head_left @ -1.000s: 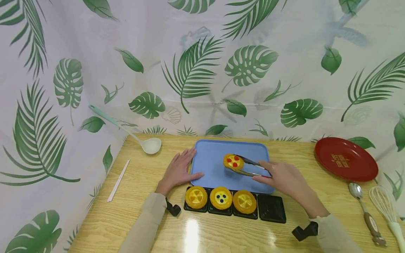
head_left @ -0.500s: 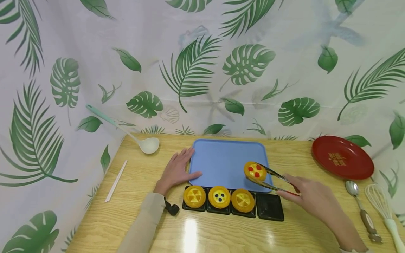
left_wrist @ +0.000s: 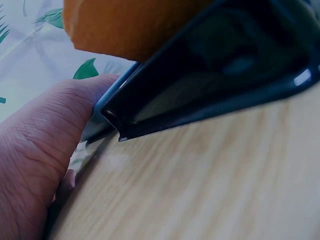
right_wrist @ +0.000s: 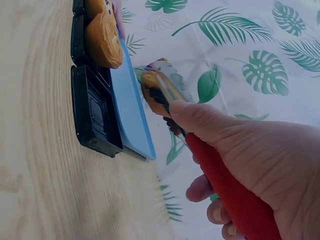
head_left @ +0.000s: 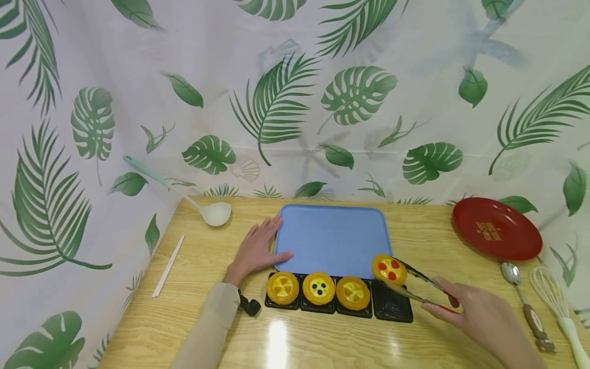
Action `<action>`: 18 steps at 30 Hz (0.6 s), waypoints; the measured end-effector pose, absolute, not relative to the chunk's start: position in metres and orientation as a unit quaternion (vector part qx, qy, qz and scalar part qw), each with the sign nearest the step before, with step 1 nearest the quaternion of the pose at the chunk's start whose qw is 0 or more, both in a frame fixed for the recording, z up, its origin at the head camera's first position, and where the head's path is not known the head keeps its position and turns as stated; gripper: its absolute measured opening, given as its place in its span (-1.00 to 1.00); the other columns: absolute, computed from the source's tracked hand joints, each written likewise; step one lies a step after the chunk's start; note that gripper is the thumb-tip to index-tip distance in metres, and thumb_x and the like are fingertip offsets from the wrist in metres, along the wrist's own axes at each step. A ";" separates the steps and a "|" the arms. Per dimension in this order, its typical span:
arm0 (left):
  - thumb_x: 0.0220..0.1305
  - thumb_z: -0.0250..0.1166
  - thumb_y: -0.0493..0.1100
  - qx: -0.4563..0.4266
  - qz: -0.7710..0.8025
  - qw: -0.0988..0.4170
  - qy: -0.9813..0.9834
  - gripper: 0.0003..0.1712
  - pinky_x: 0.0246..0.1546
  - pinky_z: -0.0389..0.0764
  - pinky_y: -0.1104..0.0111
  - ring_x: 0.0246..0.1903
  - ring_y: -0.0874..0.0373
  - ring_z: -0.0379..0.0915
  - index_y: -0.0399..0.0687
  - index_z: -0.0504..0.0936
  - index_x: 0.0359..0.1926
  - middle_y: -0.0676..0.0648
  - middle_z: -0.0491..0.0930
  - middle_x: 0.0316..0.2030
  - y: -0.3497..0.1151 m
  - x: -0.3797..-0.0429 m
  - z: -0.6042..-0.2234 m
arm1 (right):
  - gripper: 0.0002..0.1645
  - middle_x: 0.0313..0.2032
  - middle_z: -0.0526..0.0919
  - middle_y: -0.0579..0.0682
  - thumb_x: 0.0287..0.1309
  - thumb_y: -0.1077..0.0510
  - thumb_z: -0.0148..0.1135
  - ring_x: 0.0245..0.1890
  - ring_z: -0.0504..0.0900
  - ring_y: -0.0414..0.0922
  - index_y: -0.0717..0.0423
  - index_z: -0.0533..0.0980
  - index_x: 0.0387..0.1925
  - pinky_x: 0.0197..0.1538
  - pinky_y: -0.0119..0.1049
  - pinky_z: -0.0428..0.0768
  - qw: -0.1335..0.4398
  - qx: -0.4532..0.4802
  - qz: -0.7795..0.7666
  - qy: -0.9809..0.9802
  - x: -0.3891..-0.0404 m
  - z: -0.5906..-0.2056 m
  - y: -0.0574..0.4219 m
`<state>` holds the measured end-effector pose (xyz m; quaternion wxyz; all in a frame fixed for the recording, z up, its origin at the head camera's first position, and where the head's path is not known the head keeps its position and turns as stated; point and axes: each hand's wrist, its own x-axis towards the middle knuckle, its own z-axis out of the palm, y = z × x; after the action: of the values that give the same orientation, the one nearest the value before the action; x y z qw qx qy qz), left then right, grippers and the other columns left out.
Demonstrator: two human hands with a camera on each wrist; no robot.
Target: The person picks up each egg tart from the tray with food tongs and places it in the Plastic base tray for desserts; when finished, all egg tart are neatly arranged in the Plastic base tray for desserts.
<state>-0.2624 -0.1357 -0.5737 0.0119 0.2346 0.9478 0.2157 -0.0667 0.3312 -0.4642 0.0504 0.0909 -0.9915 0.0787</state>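
My right hand [head_left: 479, 312] grips a pair of red-handled tongs [right_wrist: 220, 180]. Between the tong tips is an egg tart with red dots [head_left: 389, 269], held above the far edge of the rightmost black square tray [head_left: 393, 306], which has no tart in it. In the right wrist view that tart [right_wrist: 156, 92] is clear of the tray. My left hand [head_left: 258, 249] lies with spread fingers at the left edge of the blue tray [head_left: 332, 236]. Tarts with yellow wedges [head_left: 282, 287], blue dots [head_left: 319, 288] and pale wedges [head_left: 353, 293] sit in the other black trays.
A white ladle [head_left: 215, 214] with a green handle leans at the back left, above white chopsticks [head_left: 168, 266]. To the right are a red oval plate [head_left: 498, 228], a spoon [head_left: 525, 307] and a whisk [head_left: 555, 307]. A leaf-patterned curtain [head_left: 295, 102] stands behind the table.
My right hand has carried the red-dotted tart in the tongs from over the middle of the blue tray, right and nearer, to the rightmost black tray. The left hand has stayed put.
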 end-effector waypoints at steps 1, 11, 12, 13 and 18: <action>0.21 0.14 0.64 0.234 0.216 0.012 0.948 0.26 0.62 -0.17 0.02 0.65 0.05 -0.22 0.12 -0.06 0.70 0.08 -0.09 0.67 -0.135 -0.262 -0.574 | -0.17 -0.58 0.28 -0.29 0.06 -0.42 0.48 -0.68 0.12 -0.28 0.02 0.69 0.20 -0.61 -0.37 0.06 0.039 0.085 0.078 -0.993 -0.064 -0.464 0.333; 0.20 0.11 0.67 0.231 0.216 0.007 0.949 0.27 0.62 -0.17 0.02 0.65 0.04 -0.21 0.12 -0.05 0.70 0.08 -0.06 0.67 -0.135 -0.263 -0.576 | -0.26 -0.61 0.30 -0.27 0.03 -0.53 0.40 -0.68 0.20 -0.27 -0.09 0.71 0.00 -0.57 -0.39 0.12 -0.057 0.066 0.053 -0.995 -0.045 -0.469 0.338; 0.21 0.11 0.67 0.232 0.216 0.006 0.948 0.27 0.62 -0.17 0.01 0.65 0.04 -0.21 0.12 -0.05 0.70 0.07 -0.06 0.67 -0.135 -0.263 -0.577 | -0.23 -0.61 0.31 -0.26 0.03 -0.54 0.39 -0.67 0.21 -0.26 -0.07 0.71 0.02 -0.57 -0.39 0.12 -0.064 0.062 0.052 -0.995 -0.044 -0.470 0.338; 0.21 0.11 0.67 0.233 0.217 0.004 0.948 0.27 0.62 -0.16 0.00 0.65 0.03 -0.21 0.12 -0.04 0.70 0.07 -0.05 0.67 -0.135 -0.263 -0.577 | -0.21 -0.60 0.32 -0.26 0.03 -0.55 0.38 -0.67 0.22 -0.25 -0.06 0.71 0.04 -0.57 -0.38 0.12 -0.070 0.058 0.053 -0.994 -0.043 -0.470 0.339; 0.20 0.12 0.67 0.232 0.218 0.004 0.948 0.27 0.62 -0.15 -0.01 0.65 0.03 -0.19 0.13 -0.04 0.70 0.09 -0.06 0.66 -0.133 -0.263 -0.576 | -0.17 -0.58 0.34 -0.26 0.04 -0.58 0.34 -0.65 0.25 -0.25 -0.05 0.70 0.06 -0.57 -0.36 0.15 -0.084 0.050 0.066 -0.993 -0.041 -0.475 0.340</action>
<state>-0.2630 -0.1331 -0.5763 0.0036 0.2315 0.9481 0.2181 -0.0415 0.3404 -0.4752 -0.0844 0.0497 -0.9930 0.0656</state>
